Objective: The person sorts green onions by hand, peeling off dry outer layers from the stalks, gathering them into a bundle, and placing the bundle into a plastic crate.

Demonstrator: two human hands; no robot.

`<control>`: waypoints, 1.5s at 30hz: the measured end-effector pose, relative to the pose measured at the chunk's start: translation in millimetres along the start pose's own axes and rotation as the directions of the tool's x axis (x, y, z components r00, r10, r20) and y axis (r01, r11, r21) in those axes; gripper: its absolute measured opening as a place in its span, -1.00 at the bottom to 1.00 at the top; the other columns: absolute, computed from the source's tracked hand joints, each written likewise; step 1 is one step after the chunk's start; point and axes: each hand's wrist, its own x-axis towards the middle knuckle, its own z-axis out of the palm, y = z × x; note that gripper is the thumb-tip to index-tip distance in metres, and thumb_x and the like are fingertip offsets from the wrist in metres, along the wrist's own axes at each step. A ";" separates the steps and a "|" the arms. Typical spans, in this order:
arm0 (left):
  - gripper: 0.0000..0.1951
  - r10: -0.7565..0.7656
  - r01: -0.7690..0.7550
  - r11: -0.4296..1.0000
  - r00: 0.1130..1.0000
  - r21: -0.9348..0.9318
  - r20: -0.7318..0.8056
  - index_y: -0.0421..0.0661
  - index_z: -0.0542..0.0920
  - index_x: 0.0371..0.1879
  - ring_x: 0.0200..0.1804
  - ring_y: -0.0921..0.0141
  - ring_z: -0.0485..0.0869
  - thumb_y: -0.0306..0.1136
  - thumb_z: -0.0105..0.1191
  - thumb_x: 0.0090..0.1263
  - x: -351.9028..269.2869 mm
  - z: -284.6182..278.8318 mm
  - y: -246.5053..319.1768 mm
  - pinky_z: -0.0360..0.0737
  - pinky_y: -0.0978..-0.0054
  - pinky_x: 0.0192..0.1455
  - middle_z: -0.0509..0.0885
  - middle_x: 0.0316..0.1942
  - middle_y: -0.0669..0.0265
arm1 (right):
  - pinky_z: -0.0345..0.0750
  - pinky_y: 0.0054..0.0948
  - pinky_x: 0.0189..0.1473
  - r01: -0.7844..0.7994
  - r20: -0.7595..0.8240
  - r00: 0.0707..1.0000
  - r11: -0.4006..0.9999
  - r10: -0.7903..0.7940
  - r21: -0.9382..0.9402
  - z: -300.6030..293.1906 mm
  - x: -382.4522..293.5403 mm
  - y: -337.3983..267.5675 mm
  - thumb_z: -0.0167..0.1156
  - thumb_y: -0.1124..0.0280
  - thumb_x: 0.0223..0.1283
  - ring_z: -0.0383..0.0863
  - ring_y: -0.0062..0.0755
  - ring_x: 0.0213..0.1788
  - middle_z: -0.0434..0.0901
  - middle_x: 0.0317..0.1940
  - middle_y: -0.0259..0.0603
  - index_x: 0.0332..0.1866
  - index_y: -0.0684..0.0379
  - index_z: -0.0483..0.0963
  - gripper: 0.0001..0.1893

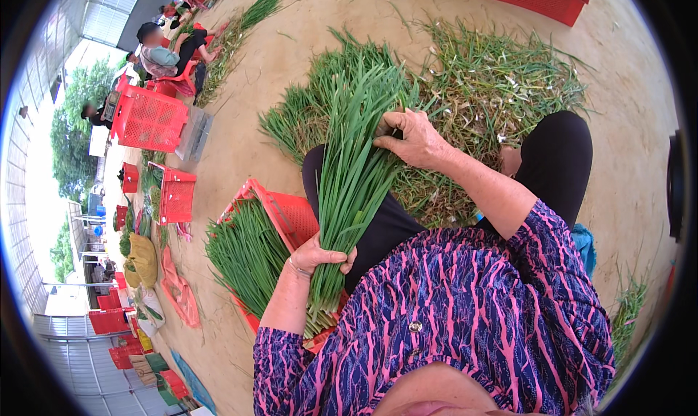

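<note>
My left hand point(322, 257) is wrapped around the lower stems of a long bunch of green garlic chives point(351, 170). The bunch slants up across my knee, its leaf tips spread over a pile of chives point(311, 105) on the floor. At the right edge of the bunch, my right hand point(411, 138) has its fingers bent against the leaves. Whether a leaf is pinched there is hidden. Close by my left forearm stands a red plastic crate point(286, 217), filled with chives point(248, 252) laid lengthwise.
Between my legs and beyond lies a heap of trimmed leaves and dry scraps point(491, 89). Another red crate point(537, 1) stands at the far right. To the left are a red perforated crate point(150, 119), a yellow sack point(143, 260) and a seated person point(163, 56).
</note>
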 end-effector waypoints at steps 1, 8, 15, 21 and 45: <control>-0.50 -0.010 0.010 1.000 1.000 -0.016 -0.015 -0.27 0.48 0.04 -0.47 0.27 0.60 -0.50 0.33 0.08 -0.9 -1.8 -1.1 0.52 0.26 -0.38 0.61 -0.40 0.11 | 0.52 -0.35 -0.21 -0.104 -0.054 0.992 0.979 0.115 0.173 1.4 0.5 5.3 0.35 0.40 0.10 0.61 -0.40 -0.41 0.66 -0.46 -0.27 -0.37 0.19 0.54 -0.86; -0.55 0.034 -0.017 0.995 0.985 -0.099 0.168 -0.28 0.51 -0.04 -0.47 0.27 0.60 -0.47 0.33 0.07 -1.2 -32.0 -16.8 0.53 0.26 -0.35 0.61 -0.40 0.13 | 0.49 -0.47 -0.30 -0.299 -0.517 0.794 0.946 0.319 0.124 -67.6 15.6 74.6 0.32 0.29 0.19 0.54 -0.48 -0.43 0.66 -0.40 -0.23 -0.20 0.28 0.58 -0.75; -0.69 0.042 -0.011 0.992 0.967 -0.123 0.252 -0.30 0.56 -0.31 -0.49 0.31 0.55 -0.36 0.32 0.07 -0.1 -42.7 -17.8 0.48 0.28 -0.36 0.56 -0.45 0.17 | 0.53 -0.49 -0.36 -0.205 -0.217 0.930 0.910 0.295 0.359 -75.5 8.8 13.0 0.18 0.44 0.32 0.54 -0.60 -0.44 0.60 -0.39 -0.32 -0.13 0.29 0.54 -0.85; -0.66 0.026 0.010 0.991 0.966 -0.134 0.258 -0.31 0.54 -0.27 -0.50 0.31 0.54 -0.37 0.31 0.05 2.0 -40.5 -15.4 0.48 0.27 -0.38 0.55 -0.46 0.18 | 0.50 -0.30 -0.11 -0.014 -0.166 0.986 0.998 0.025 0.066 -20.9 10.0 13.6 0.18 0.29 0.27 0.56 -0.28 -0.20 0.59 -0.31 -0.14 -0.12 0.23 0.60 -0.76; -0.70 -0.032 0.047 0.996 0.983 -0.076 0.182 -0.30 0.51 -0.44 -0.58 0.34 0.48 -0.36 0.32 0.02 2.2 -19.7 -2.6 0.44 0.30 -0.41 0.48 -0.58 0.20 | 0.25 -0.13 0.00 0.130 0.050 0.992 0.898 -0.120 -0.421 -17.5 0.3 12.8 0.29 -0.06 0.08 0.47 -0.22 -0.07 0.63 -0.29 -0.30 -0.22 0.06 0.66 -0.61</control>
